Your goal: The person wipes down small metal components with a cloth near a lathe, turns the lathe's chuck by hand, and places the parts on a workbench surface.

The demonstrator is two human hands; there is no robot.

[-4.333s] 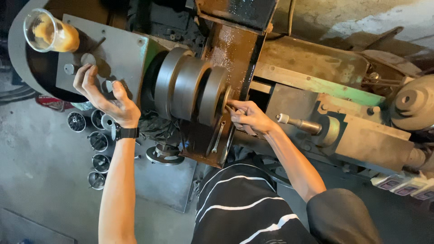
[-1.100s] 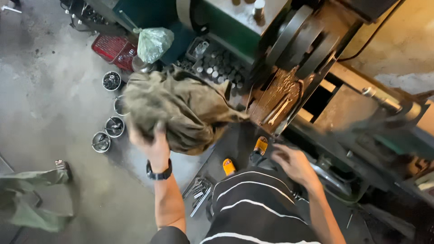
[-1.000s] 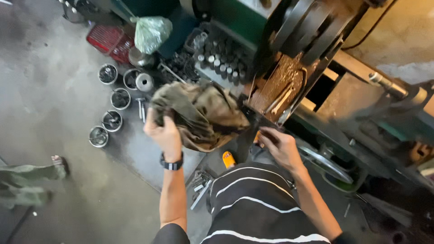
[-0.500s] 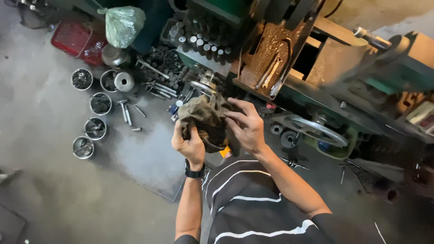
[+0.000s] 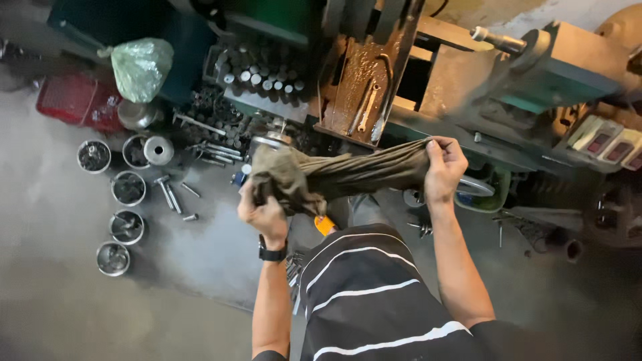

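A dirty olive-brown rag (image 5: pixel 348 175) is stretched taut between my two hands in front of my striped shirt. My left hand (image 5: pixel 262 212), with a black watch at the wrist, grips the bunched end low at the left. My right hand (image 5: pixel 443 168) pinches the other end, raised toward the rusty brown pan (image 5: pixel 361 87) of the green machine (image 5: pixel 562 73).
Several round metal tins (image 5: pixel 127 188) of small parts stand on the concrete floor at left, with loose bolts (image 5: pixel 167 194) beside them. A green plastic bag (image 5: pixel 140 67) and a red crate (image 5: pixel 67 100) lie farther back. A tray of cylindrical pieces (image 5: pixel 261 77) sits under the machine.
The rag was bunched between both hands close together; now my right hand has pulled one end out to the right, stretching it. The view has also shifted left.
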